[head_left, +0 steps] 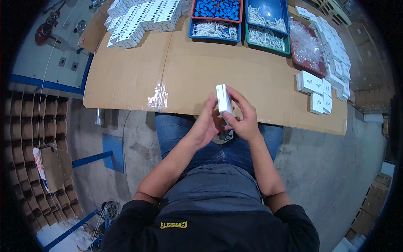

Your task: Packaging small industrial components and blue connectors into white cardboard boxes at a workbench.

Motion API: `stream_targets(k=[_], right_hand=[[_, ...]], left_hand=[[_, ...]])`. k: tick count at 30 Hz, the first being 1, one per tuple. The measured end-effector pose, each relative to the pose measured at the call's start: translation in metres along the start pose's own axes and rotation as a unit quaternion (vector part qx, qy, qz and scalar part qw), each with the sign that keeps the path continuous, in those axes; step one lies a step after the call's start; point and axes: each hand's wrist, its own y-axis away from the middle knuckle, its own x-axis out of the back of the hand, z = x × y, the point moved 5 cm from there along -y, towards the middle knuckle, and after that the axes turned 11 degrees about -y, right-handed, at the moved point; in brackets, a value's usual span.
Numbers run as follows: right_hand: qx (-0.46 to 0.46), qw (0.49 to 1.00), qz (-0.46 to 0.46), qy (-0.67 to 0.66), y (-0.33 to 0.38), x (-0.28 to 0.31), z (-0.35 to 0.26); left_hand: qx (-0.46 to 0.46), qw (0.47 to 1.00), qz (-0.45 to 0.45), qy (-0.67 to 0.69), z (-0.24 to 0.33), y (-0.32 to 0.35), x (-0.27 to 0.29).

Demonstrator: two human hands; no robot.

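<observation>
A small white box (223, 99) stands upright in my right hand (245, 119), just off the table's near edge and above my lap. The thumb lies on its near end, and the fingers reach along its right side. My left hand (203, 126) is beside the box on the left, its fingers stretched out and the palm turned toward it. Whether the left fingertips touch the box I cannot tell. Below the hands, a bit of something shiny and clear (226, 135) shows between my wrists, partly hidden.
Brown cardboard (201, 71) covers the table. White boxes (145, 21) stand in rows at the far left; more white boxes (310, 82) lie at the right. Far trays hold blue pieces (217, 8), white plugs (215, 30) and clear plastic bags (305, 44).
</observation>
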Motion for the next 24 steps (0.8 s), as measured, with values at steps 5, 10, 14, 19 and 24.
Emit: stream_targets(k=[5, 10, 14, 19, 24], right_hand=[[0.052, 0.986, -0.062, 0.144, 0.003, -0.009, -0.006], [0.108, 0.972, -0.044, 0.205, 0.01, -0.028, 0.0], [0.112, 0.965, -0.031, 0.235, 0.012, -0.036, 0.005], [0.11, 0.965, -0.019, 0.236, 0.013, -0.038, 0.008], [0.105, 0.965, -0.021, 0.241, 0.015, -0.038, 0.013]], left_hand=[[-0.028, 0.992, 0.12, -0.016, -0.002, -0.005, -0.002], [-0.133, 0.971, 0.164, -0.116, -0.004, -0.014, 0.005], [-0.155, 0.969, 0.153, -0.112, -0.003, -0.015, 0.007], [-0.152, 0.971, 0.165, -0.081, -0.002, -0.014, 0.004], [-0.164, 0.969, 0.178, -0.054, -0.01, -0.018, 0.01]])
